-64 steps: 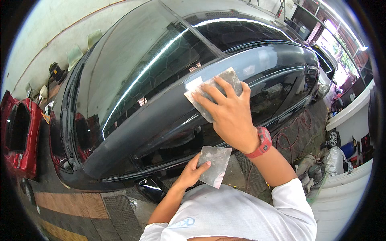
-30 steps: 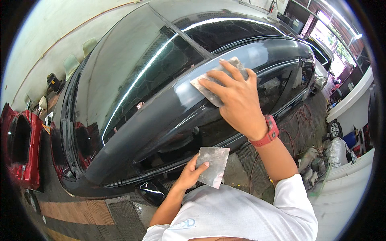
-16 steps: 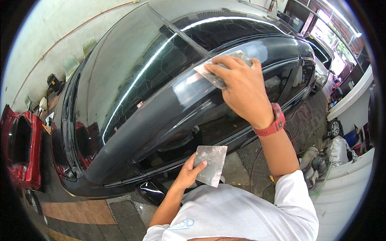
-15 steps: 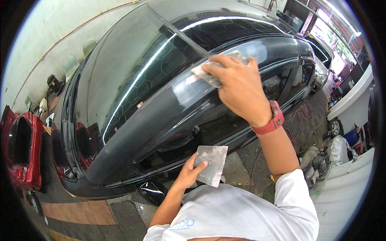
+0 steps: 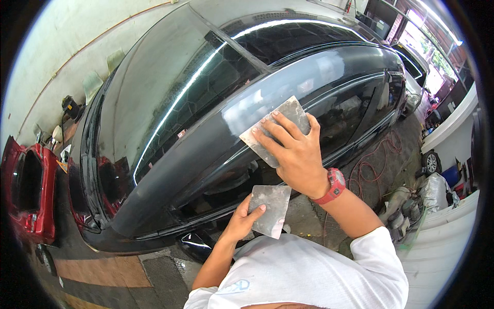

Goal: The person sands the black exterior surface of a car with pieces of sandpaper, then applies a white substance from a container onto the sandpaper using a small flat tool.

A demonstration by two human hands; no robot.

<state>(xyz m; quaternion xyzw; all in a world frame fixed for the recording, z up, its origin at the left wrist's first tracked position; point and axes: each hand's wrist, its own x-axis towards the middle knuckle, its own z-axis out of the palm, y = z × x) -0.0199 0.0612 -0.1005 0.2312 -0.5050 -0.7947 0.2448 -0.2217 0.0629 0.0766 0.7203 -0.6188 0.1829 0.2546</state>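
Observation:
My right hand (image 5: 302, 157), with a red watch on its wrist, grips a flat grey putty spreader (image 5: 292, 112). Pale filler smears its far edge, and my fingers lie spread along its face. It hangs over the upper side of a black car (image 5: 175, 175), close to the roof rail; whether it touches cannot be made out. Whitish-grey patches (image 5: 247, 109) show on that rail between windscreen and side window. Lower down, near my chest, my left hand (image 5: 237, 222) pinches a second grey flat plate (image 5: 271, 206), thumb on top, with a little pale filler on its corner.
The car's side mirror (image 5: 196, 244) juts out beside my left forearm. A red car panel (image 5: 32, 193) stands at far left. To the right are a red hose (image 5: 366, 167) on the floor, a wheel (image 5: 430, 162) and a silvery wrapped bundle (image 5: 437, 193). Another car (image 5: 410, 77) stands behind.
My right hand has come down toward me from the roof rail with the spreader, uncovering the pale patches there. The left hand and its plate have stayed almost still.

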